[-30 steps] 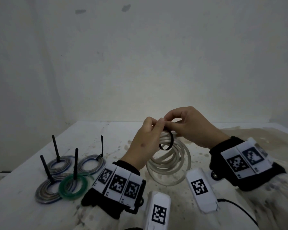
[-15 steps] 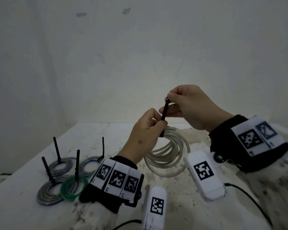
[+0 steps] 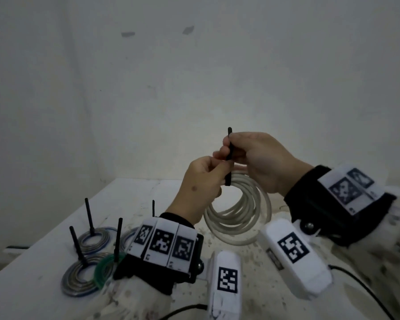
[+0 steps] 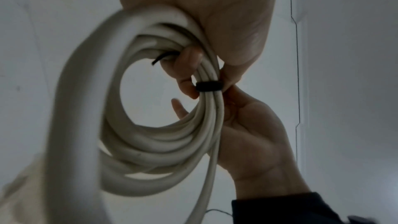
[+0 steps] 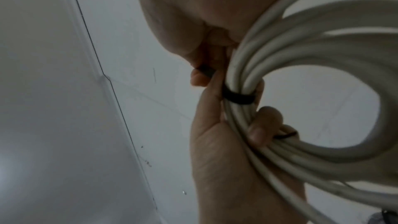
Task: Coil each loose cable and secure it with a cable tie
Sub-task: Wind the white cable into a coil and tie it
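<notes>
- Right hand is seen raised above the desk, its thumb and fingers pinched on the free tail of a black cable tie.
- Left hand is held directly below and to the left of the right hand, touching it; its fingers are curled round the top of a white cable coil and pinched at the tie's base.
- The tie's tail is stood almost upright, so its long axis runs from the left hand's fingertips up through the right hand's pinch, with a short tip left showing above.
- In the left wrist view, the tie's band is seen closed across the bundled strands, at right angles to them, beside the left fingers.
- The coil is hung below both hands, its ring upright and clear of the desk.
- Judged from this, the tightening pull would be made upward along the tail, away from the coil, by the right hand, while the bundle is steadied by the left.
- Four tied coils are laid on the desk, down and to the left of the left hand.
</notes>
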